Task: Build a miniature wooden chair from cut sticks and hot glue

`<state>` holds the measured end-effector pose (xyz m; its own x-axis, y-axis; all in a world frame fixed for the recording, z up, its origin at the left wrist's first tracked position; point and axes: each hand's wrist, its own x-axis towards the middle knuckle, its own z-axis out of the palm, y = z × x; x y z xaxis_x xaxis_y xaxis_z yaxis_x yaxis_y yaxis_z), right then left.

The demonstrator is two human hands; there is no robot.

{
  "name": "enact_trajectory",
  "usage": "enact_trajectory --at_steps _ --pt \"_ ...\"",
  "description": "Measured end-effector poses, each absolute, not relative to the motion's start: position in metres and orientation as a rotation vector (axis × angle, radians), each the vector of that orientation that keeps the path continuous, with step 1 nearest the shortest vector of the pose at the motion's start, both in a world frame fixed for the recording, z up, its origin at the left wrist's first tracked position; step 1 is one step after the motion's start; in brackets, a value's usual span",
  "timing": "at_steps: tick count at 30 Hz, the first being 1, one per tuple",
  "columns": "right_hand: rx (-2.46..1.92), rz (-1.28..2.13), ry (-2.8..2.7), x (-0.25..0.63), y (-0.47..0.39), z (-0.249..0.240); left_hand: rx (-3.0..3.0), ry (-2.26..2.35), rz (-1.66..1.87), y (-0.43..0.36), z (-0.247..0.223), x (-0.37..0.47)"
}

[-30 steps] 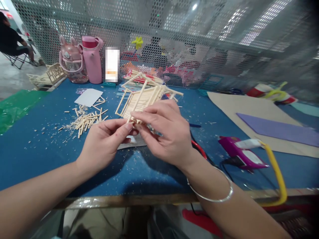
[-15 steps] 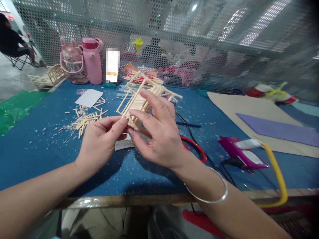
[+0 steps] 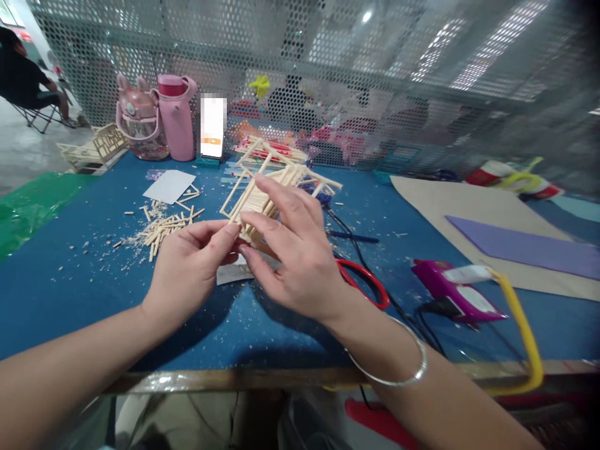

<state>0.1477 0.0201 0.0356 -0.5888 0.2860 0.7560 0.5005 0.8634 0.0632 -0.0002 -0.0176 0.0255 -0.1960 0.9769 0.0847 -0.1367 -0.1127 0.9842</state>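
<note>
The stick model (image 3: 254, 201) over the tabletop (image 3: 94, 300) looks part-built, much joined; loose sticks (image 3: 169, 230) lie left of it. The left hand (image 3: 190, 269) pinches its near end; the right hand (image 3: 297, 259) spreads against it, grip unclear.

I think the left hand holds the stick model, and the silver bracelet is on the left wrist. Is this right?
Not entirely: the silver bracelet is on the right wrist, as the head view shows. The left hand does hold the stick model.
</note>
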Motion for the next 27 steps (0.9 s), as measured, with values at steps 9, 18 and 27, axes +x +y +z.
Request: enact_trajectory --at_steps 9,18,27 --pt "-0.719 -0.375 -1.866 0.171 0.041 0.062 1.034 1.175 1.453 -0.017 0.028 0.000" --pt "-0.884 0.311 -1.943 0.176 0.062 0.070 1.025 1.230 1.433 -0.005 0.041 -0.007" --pt "-0.751 0.625 -1.743 0.178 0.070 0.027 1.811 1.466 1.144 0.024 0.074 -0.040"
